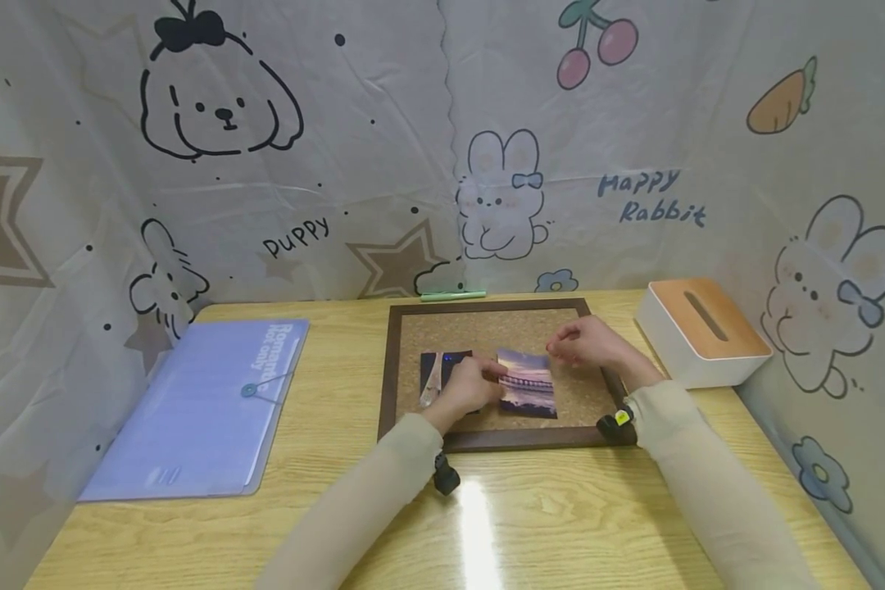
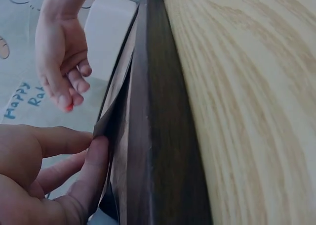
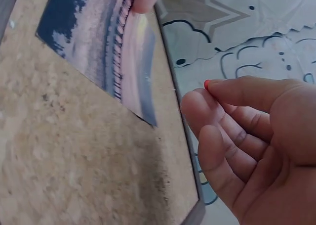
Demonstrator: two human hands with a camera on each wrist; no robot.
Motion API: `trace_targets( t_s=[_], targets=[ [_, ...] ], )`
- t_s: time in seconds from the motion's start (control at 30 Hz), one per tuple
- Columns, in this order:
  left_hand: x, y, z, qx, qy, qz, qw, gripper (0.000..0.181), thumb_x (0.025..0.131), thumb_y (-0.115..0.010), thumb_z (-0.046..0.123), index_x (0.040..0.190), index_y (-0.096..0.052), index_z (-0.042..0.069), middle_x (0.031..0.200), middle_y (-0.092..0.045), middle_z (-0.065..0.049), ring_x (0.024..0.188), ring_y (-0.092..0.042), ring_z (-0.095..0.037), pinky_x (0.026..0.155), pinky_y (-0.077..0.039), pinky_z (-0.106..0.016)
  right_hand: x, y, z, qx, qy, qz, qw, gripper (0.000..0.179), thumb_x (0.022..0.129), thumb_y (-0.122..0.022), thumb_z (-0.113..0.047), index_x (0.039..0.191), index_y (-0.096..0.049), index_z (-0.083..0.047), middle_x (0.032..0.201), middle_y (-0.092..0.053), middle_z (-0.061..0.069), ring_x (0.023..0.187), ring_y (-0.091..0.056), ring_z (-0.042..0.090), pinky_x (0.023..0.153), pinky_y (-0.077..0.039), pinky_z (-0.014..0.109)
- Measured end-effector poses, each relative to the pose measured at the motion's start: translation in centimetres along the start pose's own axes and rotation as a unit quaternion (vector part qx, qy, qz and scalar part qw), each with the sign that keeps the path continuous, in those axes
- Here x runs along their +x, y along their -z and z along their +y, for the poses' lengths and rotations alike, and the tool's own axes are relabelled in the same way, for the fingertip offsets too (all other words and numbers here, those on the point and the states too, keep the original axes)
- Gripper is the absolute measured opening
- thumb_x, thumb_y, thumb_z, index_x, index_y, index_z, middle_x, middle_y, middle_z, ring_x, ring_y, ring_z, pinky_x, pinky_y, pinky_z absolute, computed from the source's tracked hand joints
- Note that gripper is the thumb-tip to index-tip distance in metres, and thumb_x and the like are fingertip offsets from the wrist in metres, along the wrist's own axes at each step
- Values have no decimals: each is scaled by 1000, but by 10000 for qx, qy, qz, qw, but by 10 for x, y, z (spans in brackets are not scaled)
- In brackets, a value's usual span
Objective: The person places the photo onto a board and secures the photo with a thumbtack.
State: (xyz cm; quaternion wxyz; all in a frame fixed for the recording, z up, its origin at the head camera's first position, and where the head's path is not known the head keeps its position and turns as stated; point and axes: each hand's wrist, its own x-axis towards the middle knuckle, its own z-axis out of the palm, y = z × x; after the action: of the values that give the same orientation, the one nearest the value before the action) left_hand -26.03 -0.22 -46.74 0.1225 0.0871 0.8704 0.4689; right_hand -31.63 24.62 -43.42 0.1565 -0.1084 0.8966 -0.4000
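Note:
A photo print of a pink and purple scene (image 1: pixel 527 395) lies on a brown-framed corkboard (image 1: pixel 457 328). My left hand (image 1: pixel 470 387) pinches its left edge between thumb and fingers, and in the left wrist view that edge is raised off the cork. Up near the photo's top right corner, my right hand (image 1: pixel 590 342) pinches a small red pin (image 3: pixel 207 84); only its red end shows, apart from the photo. A second, dark photo (image 1: pixel 429 367) with a pale shape lies to the left, partly covered by my left hand. A blue dot shows at its top.
On the left lies a translucent blue document folder (image 1: pixel 192 401) with a string closure. A white tissue box (image 1: pixel 715 365) with a wood-coloured lid stands right of the board. Behind the board is a green pen (image 1: pixel 453 296), near the patterned curtain (image 1: pixel 383 164).

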Motion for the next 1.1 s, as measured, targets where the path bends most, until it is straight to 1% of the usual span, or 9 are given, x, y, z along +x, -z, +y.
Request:
trace_targets(
  t_s=[0.1, 0.17, 0.27, 0.37, 0.43, 0.6, 0.67, 0.9, 1.1],
  targets=[
    [0, -3, 2, 275, -73, 51, 9996, 34, 85, -75, 8, 120, -73, 11, 131, -66, -8, 117, -60, -22, 94, -51, -34, 6, -4, 3, -2, -79, -162, 9998, 24, 98, -63, -18, 108, -71, 2, 94, -75, 15, 77, -70, 16, 63, -55, 27],
    [-1, -5, 3, 369, -148, 74, 9992, 35, 85, -75, 8, 120, -73, 10, 131, -66, -9, 117, -61, -23, 94, -52, -33, 10, -7, 4, 43, -139, -256, 9996, 23, 98, -62, -17, 108, -71, 2, 91, -75, 13, 75, -69, 15, 62, -54, 27],
    [-1, -8, 3, 440, -273, 75, 9986, 36, 84, -76, 7, 119, -73, 8, 127, -67, -10, 104, -65, -19, 84, -54, -28, 14, -12, 4, 110, -167, -398, 9990, 23, 99, -60, -14, 107, -70, 4, 91, -74, 13, 73, -69, 15, 61, -54, 27],
    [0, -10, 2, 629, -395, 98, 9972, 36, 82, -78, 7, 119, -74, 7, 122, -67, -9, 88, -67, -14, 73, -52, -21, 18, -17, 4, 113, -227, -509, 9984, 22, 99, -60, -14, 106, -69, 4, 91, -74, 12, 73, -69, 15, 61, -54, 27],
    [0, -11, 3, 783, -481, 111, 9957, 37, 82, -78, 8, 118, -74, 7, 120, -68, -9, 85, -66, -13, 71, -51, -20, 21, -20, 4, 107, -293, -564, 9979, 21, 99, -60, -15, 106, -69, 2, 89, -73, 10, 73, -68, 15, 61, -53, 26],
    [-2, -12, 6, 1168, -584, 190, 9913, 37, 81, -80, 11, 117, -75, 10, 121, -70, -7, 98, -62, -16, 84, -50, -25, 28, -24, 6, 28, -334, -652, 9973, 19, 99, -61, -16, 104, -69, 0, 82, -70, 4, 69, -63, 12, 57, -50, 24],
    [-3, -13, 7, 1228, -583, 187, 9905, 37, 81, -80, 12, 117, -75, 11, 120, -71, -7, 99, -62, -17, 85, -50, -27, 30, -25, 6, -84, -355, -649, 9972, 19, 99, -62, -18, 103, -70, -2, 78, -67, 2, 66, -60, 11, 55, -47, 23],
    [-3, -12, 10, 1337, -613, 185, 9889, 37, 80, -81, 13, 117, -75, 11, 119, -71, -6, 94, -62, -16, 80, -50, -26, 34, -26, 5, -544, -427, -535, 9962, 18, 97, -65, -24, 95, -72, -7, 72, -60, -3, 64, -54, 12, 59, -43, 24],
    [-4, -12, 10, 1397, -595, 188, 9882, 37, 81, -80, 12, 117, -75, 10, 121, -71, -6, 94, -62, -15, 81, -50, -25, 36, -27, 5, -582, -473, -594, 9954, 17, 97, -65, -23, 93, -70, -8, 73, -59, -3, 65, -52, 11, 61, -41, 24]
  ],
)
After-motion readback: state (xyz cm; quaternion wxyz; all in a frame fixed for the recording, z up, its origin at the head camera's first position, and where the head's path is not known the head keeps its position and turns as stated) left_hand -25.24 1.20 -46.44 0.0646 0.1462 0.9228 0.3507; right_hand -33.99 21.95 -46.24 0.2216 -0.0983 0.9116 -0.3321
